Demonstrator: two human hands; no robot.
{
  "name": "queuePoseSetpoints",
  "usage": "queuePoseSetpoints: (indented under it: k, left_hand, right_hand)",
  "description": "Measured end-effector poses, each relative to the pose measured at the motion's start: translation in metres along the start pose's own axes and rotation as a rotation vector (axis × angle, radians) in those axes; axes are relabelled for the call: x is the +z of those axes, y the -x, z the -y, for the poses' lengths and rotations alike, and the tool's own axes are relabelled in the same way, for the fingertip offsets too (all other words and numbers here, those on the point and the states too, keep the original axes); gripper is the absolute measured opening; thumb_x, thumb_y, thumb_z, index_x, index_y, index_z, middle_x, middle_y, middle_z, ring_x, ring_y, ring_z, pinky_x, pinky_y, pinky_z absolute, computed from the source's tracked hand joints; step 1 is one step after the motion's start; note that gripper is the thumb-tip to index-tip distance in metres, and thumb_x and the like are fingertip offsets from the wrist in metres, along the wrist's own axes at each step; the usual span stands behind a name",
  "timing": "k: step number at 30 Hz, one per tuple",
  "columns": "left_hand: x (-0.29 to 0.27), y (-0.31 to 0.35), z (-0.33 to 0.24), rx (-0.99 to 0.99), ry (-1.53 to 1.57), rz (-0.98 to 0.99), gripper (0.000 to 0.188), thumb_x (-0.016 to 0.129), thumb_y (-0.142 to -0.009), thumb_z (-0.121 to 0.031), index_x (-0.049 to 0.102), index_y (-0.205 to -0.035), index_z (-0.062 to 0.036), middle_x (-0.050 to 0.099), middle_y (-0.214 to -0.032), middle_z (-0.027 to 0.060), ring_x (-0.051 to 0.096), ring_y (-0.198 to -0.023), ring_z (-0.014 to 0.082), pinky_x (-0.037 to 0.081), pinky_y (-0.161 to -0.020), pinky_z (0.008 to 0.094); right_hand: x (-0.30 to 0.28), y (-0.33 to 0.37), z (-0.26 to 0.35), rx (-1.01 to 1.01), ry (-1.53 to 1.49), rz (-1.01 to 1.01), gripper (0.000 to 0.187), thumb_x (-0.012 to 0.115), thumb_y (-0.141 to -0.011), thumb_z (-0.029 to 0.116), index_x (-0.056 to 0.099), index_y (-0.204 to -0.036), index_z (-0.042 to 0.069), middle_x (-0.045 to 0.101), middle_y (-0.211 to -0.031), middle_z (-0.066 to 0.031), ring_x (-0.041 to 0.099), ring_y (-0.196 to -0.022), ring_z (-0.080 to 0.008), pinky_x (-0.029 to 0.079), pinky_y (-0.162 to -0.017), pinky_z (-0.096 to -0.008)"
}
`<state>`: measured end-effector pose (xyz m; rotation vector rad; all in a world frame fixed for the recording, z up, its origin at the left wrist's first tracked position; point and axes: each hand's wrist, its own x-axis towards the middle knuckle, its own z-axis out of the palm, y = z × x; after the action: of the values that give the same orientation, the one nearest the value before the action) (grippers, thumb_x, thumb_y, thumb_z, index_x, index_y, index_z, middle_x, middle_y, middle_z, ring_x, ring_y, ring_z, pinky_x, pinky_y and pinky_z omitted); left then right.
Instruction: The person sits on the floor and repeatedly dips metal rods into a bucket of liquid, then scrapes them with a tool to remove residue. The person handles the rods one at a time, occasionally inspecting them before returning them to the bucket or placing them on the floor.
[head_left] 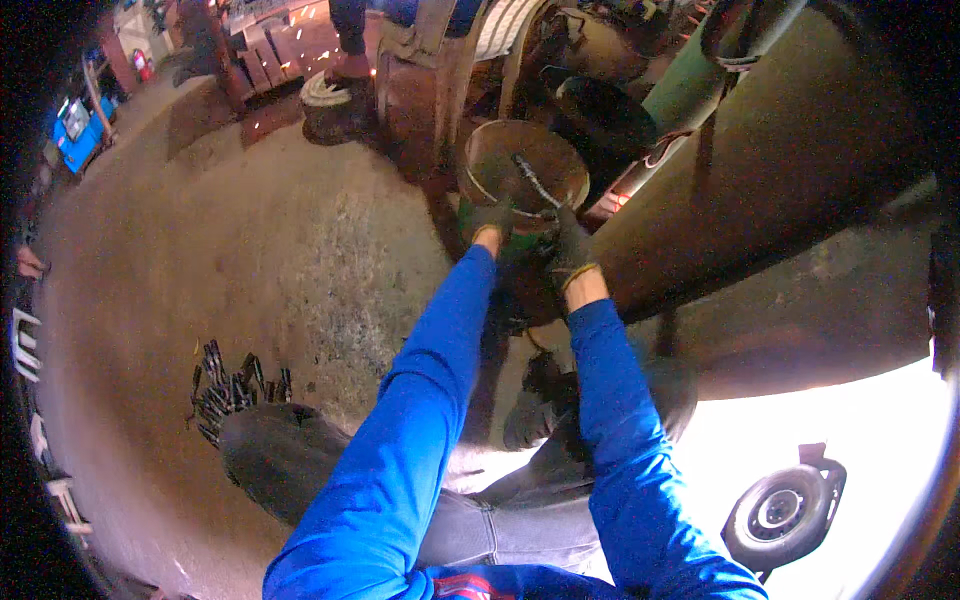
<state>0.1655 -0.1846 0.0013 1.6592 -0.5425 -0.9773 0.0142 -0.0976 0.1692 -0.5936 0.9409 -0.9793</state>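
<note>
Head view — gloved hands (pixel 530 235) at bucket (pixel 522 165) — dusty concrete floor (pixel 250 260).

I see a pile of dark metal pieces (pixel 228 392) on the concrete floor (pixel 250 250), and a wheel (pixel 783 512) lower right.

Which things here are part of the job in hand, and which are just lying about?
In hand:
- bucket, left hand on its rim
- metal rod inside it, by the right hand

Lying about:
- pile of small dark metal pieces on the floor
- wheel, lower right
- blue machine, far left
</note>
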Motion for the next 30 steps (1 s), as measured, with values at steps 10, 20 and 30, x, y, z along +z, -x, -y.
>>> queuePoseSetpoints:
  k: [10, 20, 30]
  left_hand:
    - [-0.13, 0.12, -0.015, 0.054, -0.472, 0.586, 0.046, 0.058, -0.087, -0.043, 0.058, -0.117, -0.0072, 0.066, -0.097, 0.0076, 0.064, -0.08, 0.0213, 0.054, -0.065, 0.0406]
    - [-0.225, 0.19, 0.054, 0.786, -1.154, 0.505, 0.029, 0.045, -0.093, -0.017, 0.061, -0.116, -0.0096, 0.065, -0.111, 0.0117, 0.062, -0.099, 0.0234, 0.048, -0.085, 0.0342]
    - [-0.292, 0.207, 0.213, 0.174, -1.667, 0.309, 0.047, 0.049, -0.08, -0.051, 0.069, -0.103, -0.0151, 0.064, -0.11, 0.0138, 0.062, -0.098, 0.0341, 0.047, -0.085, 0.0457]
  right_hand:
    - [-0.036, 0.011, -0.093, 0.23, -0.404, 0.358, 0.045, 0.046, -0.089, 0.058, 0.054, -0.076, 0.015, 0.046, -0.056, 0.0034, 0.043, -0.046, -0.0109, 0.038, -0.043, -0.0244]
    - [-0.006, 0.06, -0.315, -0.986, 1.064, 0.432, 0.057, 0.051, -0.091, 0.024, 0.025, -0.138, 0.004, 0.066, -0.082, -0.0035, 0.062, -0.074, -0.0249, 0.051, -0.069, -0.039]
    - [-0.069, 0.1, -0.358, 0.145, 1.227, 0.39, 0.066, 0.041, -0.084, 0.063, 0.068, -0.083, 0.003, 0.065, -0.084, -0.0214, 0.063, -0.083, -0.0341, 0.048, -0.073, -0.0424]
